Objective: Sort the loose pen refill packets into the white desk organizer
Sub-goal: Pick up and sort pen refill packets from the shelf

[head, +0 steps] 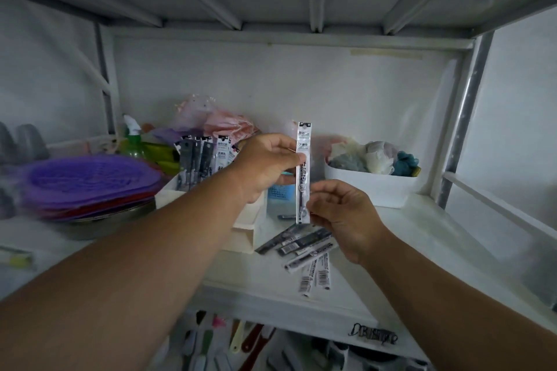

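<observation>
a stack of purple plates (90, 187) is seen at the shelf's left edge, a white bin (373, 187) near its back right corner. one refill packet (303, 172) is held upright, long axis vertical, above the shelf (422, 238): pinched mid-length by the left hand (265, 167), at its lower end by the right hand (343, 214). print unreadable. loose packets (304, 250) lie beside the white desk organizer (244, 235).

white desk organizer (244, 230): mostly behind left forearm | lower-shelf utensils (238, 340): blurred, cut by bottom edge
</observation>
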